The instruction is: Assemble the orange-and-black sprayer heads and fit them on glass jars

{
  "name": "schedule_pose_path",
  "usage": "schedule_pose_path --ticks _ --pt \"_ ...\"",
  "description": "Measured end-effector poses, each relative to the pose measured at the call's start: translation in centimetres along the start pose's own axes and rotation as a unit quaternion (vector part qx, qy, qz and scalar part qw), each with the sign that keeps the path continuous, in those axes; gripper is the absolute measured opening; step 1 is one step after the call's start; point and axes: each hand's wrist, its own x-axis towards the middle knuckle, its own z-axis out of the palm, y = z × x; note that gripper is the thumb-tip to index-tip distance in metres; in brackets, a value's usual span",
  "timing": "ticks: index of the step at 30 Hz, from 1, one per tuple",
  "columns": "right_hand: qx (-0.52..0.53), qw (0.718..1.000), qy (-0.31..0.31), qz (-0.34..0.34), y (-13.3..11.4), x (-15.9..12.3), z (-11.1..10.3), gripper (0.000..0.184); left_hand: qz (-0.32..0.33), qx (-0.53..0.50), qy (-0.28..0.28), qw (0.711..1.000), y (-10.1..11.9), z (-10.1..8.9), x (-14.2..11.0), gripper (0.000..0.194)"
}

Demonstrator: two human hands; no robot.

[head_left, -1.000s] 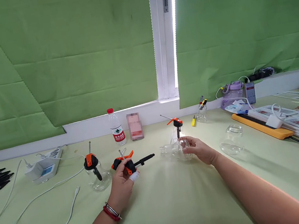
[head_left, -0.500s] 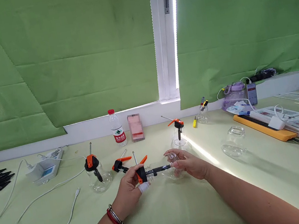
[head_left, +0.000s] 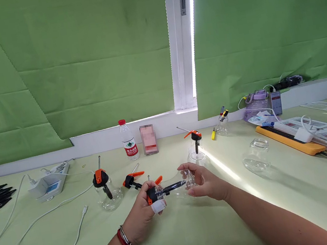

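Around: loose black-and-orange plastic cap with metal nozzle (head_left: 132,181), lying just beyond the left hand (head_left: 143,212); red-capped clear plastic water bottle (head_left: 129,143), upright, farther back; spare clear glass jar (head_left: 257,158), standing at right. Principal item: clear, round-bellied glass jar (head_left: 177,178), sideways between both hands, above pale green table (head_left: 199,234); black tube (head_left: 175,186) inside. Left hand: fingers closed around black-and-orange cap (head_left: 152,194) at jar's neck. Right hand (head_left: 209,184): half-open, curved round jar's base.

We face a window (head_left: 181,51), a green blind (head_left: 93,67) left of it and another blind (head_left: 262,37) right of it. Daylight (head_left: 192,28) enters along its right edge. Below it we see white wall (head_left: 163,123) and a pale table (head_left: 218,235) with a bright streak (head_left: 222,167).
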Motion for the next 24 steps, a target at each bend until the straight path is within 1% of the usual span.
schedule_pose_path --ticks 2,4,6,8,11,13,16,18,21,22,24 --pt "-0.071 0.996 -0.004 -0.047 -0.3 -0.1 0.0 0.064 -0.001 0.005 -0.011 1.0 0.0 0.0 -0.1 0.036" --pt "-0.135 0.987 -0.003 -0.089 -0.7 -0.3 0.0 0.066 0.005 0.024 -0.013 1.0 0.1 -0.1 -0.1 0.04" --pt "-0.167 0.98 -0.004 -0.108 -1.0 -0.3 0.0 0.068 0.008 0.046 -0.009 0.999 0.1 -0.1 -0.1 0.047" --pt "-0.167 0.98 -0.006 -0.106 -1.2 -0.4 -0.1 0.069 0.006 0.063 -0.005 0.998 0.2 -0.2 0.0 0.05" --pt "-0.124 0.991 -0.008 -0.051 -1.0 -0.3 -0.2 0.064 0.006 0.093 -0.018 0.995 0.1 -0.2 -0.1 0.051" --pt "-0.077 0.997 -0.009 0.004 -0.8 -0.2 -0.1 0.055 0.007 0.115 -0.032 0.993 0.0 -0.2 -0.1 0.053" --pt "-0.022 0.997 -0.011 0.074 -0.2 -0.2 0.2 0.039 0.007 0.133 -0.037 0.99 -0.1 -0.2 -0.3 0.057" --pt "0.014 0.993 -0.013 0.116 0.2 -0.2 0.6 0.036 0.005 0.13 -0.037 0.991 -0.1 -0.2 -0.4 0.058" --pt "0.074 0.983 -0.01 0.167 0.4 -0.1 0.9 0.036 0.009 0.111 -0.04 0.993 0.0 0.0 -0.4 0.057" --pt "0.091 0.977 -0.009 0.191 0.4 -0.1 0.9 0.037 0.011 0.105 -0.041 0.994 0.0 0.1 -0.4 0.056" --pt "0.121 0.958 -0.017 0.26 0.2 0.0 0.8 0.042 0.011 0.102 -0.046 0.994 0.0 0.3 -0.4 0.056"
